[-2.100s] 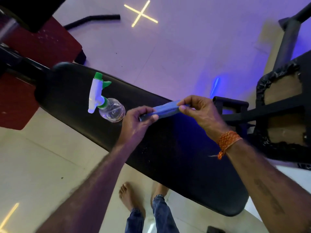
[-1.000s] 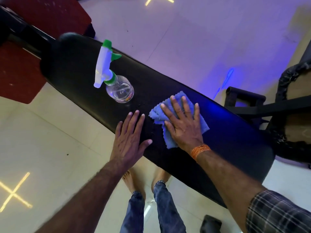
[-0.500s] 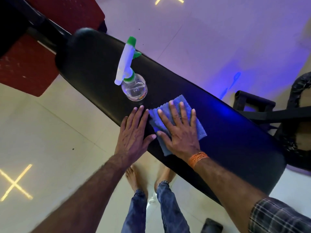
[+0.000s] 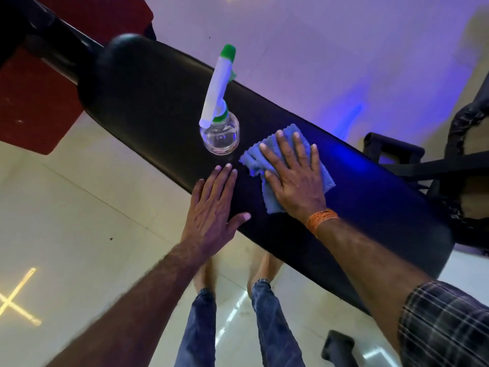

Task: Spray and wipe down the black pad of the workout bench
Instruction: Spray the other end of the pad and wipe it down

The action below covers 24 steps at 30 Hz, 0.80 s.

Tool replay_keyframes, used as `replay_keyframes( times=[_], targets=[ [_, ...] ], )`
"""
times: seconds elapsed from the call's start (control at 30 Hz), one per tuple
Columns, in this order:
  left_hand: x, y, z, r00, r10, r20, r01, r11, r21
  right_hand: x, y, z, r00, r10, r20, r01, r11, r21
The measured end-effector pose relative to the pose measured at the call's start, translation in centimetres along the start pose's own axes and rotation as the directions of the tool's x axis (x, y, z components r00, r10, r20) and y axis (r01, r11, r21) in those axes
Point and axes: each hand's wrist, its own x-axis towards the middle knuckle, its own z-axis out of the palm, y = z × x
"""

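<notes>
The long black bench pad (image 4: 148,102) runs from upper left to lower right. A clear spray bottle (image 4: 220,133) with a white and green trigger head stands upright on it near the middle. Just right of the bottle lies a blue cloth (image 4: 270,197), pressed flat to the pad under my right hand (image 4: 293,178), whose fingers are spread. My left hand (image 4: 214,207) rests palm down on the pad's near edge, left of the cloth, fingers together and holding nothing.
A red floor mat (image 4: 31,107) lies at the upper left under the bench frame. More black gym equipment (image 4: 391,152) stands at the right. My bare feet and jeans (image 4: 201,327) are below the pad on the pale tiled floor. A small black object (image 4: 337,348) sits on the floor.
Earlier both hands held the cloth stretched in the air. Now it lies flat under my right hand, which has slid slightly away from my left hand along the pad.
</notes>
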Motion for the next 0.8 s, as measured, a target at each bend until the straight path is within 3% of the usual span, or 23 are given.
replay_keyframes(
  times=[0.07,0.23,0.27,0.37,0.4,0.53,0.57,0.6,0.67,0.7,0.8],
  targets=[
    [0.2,-0.8,-0.3,1.0,0.018,0.003,-0.018,1.0,0.004,0.8,-2.4,0.0,0.985,0.175,-0.005,-0.175,0.984,0.043],
    [0.5,-2.6,-1.0,0.996,0.093,0.006,-0.093,0.996,0.007,-3.9,-2.9,0.7,0.985,-0.17,0.039,0.171,0.985,-0.022],
    [0.5,-2.9,-1.1,0.994,0.109,0.004,-0.109,0.994,0.013,-3.8,-2.3,0.6,0.991,-0.131,0.023,0.131,0.991,-0.016],
    [0.8,-3.6,-1.0,0.987,0.161,-0.003,-0.161,0.986,0.043,-2.6,-3.6,0.4,0.976,0.215,-0.018,-0.214,0.976,0.026],
    [0.8,-3.8,-0.9,0.985,0.17,-0.013,-0.169,0.984,0.047,-2.8,-5.0,0.7,0.964,0.265,-0.015,-0.264,0.964,0.028],
    [0.7,-3.5,-0.6,0.982,0.185,-0.048,-0.182,0.982,0.05,-7.1,-5.9,1.3,0.998,0.058,0.033,-0.057,0.998,-0.012],
    [0.6,-3.5,-0.5,0.983,0.179,-0.05,-0.176,0.983,0.054,-8.0,-4.9,1.2,0.995,0.1,0.023,-0.1,0.995,-0.007],
    [0.6,-3.4,-0.3,0.983,0.177,-0.053,-0.174,0.983,0.053,-8.7,-4.3,1.2,0.973,0.231,-0.001,-0.231,0.973,0.005],
    [0.6,-3.3,-0.1,0.983,0.173,-0.058,-0.171,0.984,0.043,-9.1,-5.3,1.3,0.85,0.524,-0.048,-0.523,0.851,0.044],
    [0.5,-3.2,0.1,0.983,0.172,-0.062,-0.17,0.985,0.038,-9.1,-6.8,1.7,0.815,0.576,-0.056,-0.574,0.817,0.046],
    [0.2,-2.9,0.5,0.983,0.163,-0.083,-0.161,0.986,0.032,-9.8,-9.5,2.0,0.939,0.343,-0.023,-0.343,0.939,0.021]
  ],
)
